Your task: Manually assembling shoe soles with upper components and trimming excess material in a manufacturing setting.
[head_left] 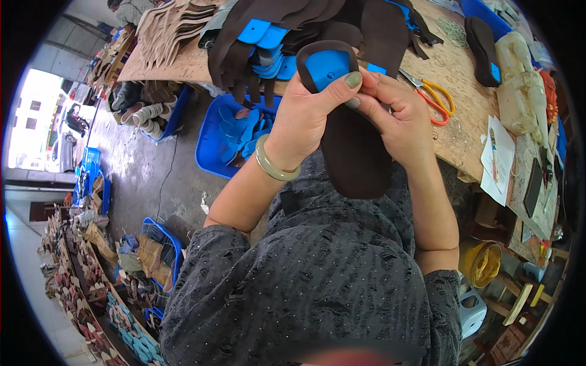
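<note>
Both hands hold a dark brown shoe insole (357, 161) in front of my chest, over the table's near edge. Its upper end shows a blue board surrounded by a brown rim; the wide lower end hangs down. My left hand (308, 113) grips the left edge, its thumb pressed at the blue part. At the right edge, my right hand (397, 116) pinches the rim with thumb and fingers close to the left thumb. Some fingers are hidden behind the piece. Just beyond lies a heap of brown pieces (293, 15) with blue boards (265, 33) among them.
Orange- and yellow-handled scissors (436, 97) lie on the wooden table (461, 137) right of my hands. Farther right are another dark insole (482, 52), cream shoe lasts (519, 85) and paper (497, 161). A blue bin (210, 155) of blue scraps stands on the floor, left.
</note>
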Demonstrator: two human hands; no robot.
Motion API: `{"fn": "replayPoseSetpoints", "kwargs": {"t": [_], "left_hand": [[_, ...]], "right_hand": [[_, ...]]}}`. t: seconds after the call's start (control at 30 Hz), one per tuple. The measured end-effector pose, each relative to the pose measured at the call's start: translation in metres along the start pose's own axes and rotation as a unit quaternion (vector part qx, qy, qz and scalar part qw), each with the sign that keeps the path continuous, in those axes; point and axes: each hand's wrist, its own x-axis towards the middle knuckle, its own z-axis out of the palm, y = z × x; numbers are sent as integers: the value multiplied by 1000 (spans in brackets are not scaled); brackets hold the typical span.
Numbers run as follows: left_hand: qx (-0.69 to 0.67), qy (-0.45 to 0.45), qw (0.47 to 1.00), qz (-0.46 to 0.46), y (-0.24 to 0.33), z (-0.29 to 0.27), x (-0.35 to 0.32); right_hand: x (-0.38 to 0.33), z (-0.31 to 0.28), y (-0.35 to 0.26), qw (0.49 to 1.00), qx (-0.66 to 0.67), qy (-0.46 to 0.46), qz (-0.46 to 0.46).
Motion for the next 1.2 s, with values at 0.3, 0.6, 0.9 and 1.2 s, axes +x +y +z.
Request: {"fn": "replayPoseSetpoints", "kwargs": {"t": [0.3,0.6,0.9,1.2], "left_hand": [[-9,49,999,-10,-8,7,0],[-85,83,993,-23,-17,8,4],[-100,54,993,-42,-26,12,12],[-91,29,995,-16,-26,15,8]], "right_hand": [[3,-19,21,975,122,-90,164],[-17,-14,0,981,7,-79,177],[-4,-12,24,979,123,-20,159],[-11,-32,37,911,303,-51,273]]}}
